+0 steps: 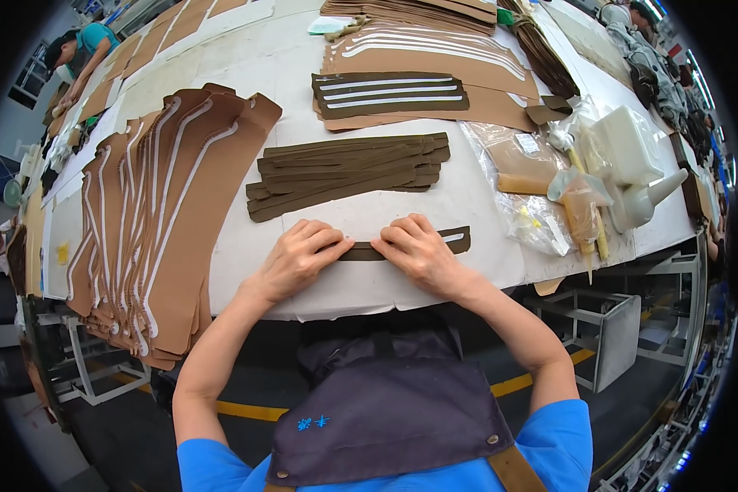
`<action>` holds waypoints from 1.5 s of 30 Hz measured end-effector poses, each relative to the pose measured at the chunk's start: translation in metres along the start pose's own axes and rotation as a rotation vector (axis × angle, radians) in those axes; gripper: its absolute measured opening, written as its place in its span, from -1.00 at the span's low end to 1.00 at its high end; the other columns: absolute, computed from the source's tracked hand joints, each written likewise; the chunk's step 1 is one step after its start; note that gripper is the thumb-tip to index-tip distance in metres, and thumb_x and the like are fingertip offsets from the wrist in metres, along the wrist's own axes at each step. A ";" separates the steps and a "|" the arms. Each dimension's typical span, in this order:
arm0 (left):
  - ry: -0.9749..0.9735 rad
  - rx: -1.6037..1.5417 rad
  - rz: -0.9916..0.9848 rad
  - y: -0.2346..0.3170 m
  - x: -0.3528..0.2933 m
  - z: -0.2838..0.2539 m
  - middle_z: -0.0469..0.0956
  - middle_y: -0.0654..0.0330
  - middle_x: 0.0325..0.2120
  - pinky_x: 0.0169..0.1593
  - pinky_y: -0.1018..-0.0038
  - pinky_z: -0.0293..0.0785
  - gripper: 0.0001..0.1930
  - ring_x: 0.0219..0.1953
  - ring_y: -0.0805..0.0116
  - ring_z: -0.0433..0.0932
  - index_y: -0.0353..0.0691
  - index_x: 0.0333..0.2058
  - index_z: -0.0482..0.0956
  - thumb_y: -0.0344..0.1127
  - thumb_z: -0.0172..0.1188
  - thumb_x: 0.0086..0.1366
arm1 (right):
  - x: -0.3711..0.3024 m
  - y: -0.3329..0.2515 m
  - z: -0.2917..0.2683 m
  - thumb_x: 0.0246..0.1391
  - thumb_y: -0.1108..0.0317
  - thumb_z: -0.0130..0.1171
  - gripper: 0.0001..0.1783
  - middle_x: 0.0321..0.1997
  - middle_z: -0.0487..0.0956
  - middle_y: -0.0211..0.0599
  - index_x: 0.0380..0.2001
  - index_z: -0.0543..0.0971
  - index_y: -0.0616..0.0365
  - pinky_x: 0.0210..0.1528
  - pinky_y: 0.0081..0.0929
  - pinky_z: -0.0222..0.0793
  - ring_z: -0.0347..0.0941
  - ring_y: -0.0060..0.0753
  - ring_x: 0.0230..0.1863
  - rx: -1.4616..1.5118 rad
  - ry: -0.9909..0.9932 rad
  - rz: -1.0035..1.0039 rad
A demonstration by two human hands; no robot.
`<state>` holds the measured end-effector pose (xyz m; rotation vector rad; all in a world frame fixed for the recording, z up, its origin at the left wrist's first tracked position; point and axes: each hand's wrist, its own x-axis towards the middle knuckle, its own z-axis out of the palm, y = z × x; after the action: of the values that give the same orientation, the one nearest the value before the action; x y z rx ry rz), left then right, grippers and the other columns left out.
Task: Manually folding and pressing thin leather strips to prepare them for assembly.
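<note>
A narrow dark olive strip of material [365, 252] lies at the table's near edge, a white stripe showing at its right end. My left hand [297, 254] pinches its left part, the fingertips curled over it. My right hand [418, 252] grips it farther right, thumb close to the other thumb. Just beyond my hands is a loose pile of similar olive strips [348, 168]. Behind that pile, several olive strips with white stripes [389, 92] rest in a row on brown sheets [435, 61]. The strip's left end is hidden beneath my left hand.
At left, a fanned stack of brown pieces with white curved stripes [172, 197] overhangs the white-covered table [303, 307]. On the right are plastic bags [533, 225], a yellowish glue bottle [580, 209] and a white container [627, 143]. A person in teal [94, 41] works at far left.
</note>
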<state>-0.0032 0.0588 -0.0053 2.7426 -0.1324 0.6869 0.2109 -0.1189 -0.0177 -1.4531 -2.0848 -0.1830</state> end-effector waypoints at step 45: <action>-0.108 -0.068 -0.204 0.106 0.021 0.038 0.20 -0.16 0.47 0.55 -0.10 -0.06 -0.06 0.56 -0.04 0.10 -0.44 0.41 0.24 0.03 0.42 0.23 | -0.078 -0.014 -0.097 0.31 -0.09 0.15 -0.17 0.55 0.29 0.01 0.40 0.35 0.36 0.59 0.09 -0.09 0.11 0.03 0.61 -0.244 -0.192 0.550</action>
<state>0.0148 -0.0537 0.0020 2.6791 0.0968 0.4709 0.2540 -0.2291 0.0231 -2.2078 -1.7615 -0.0811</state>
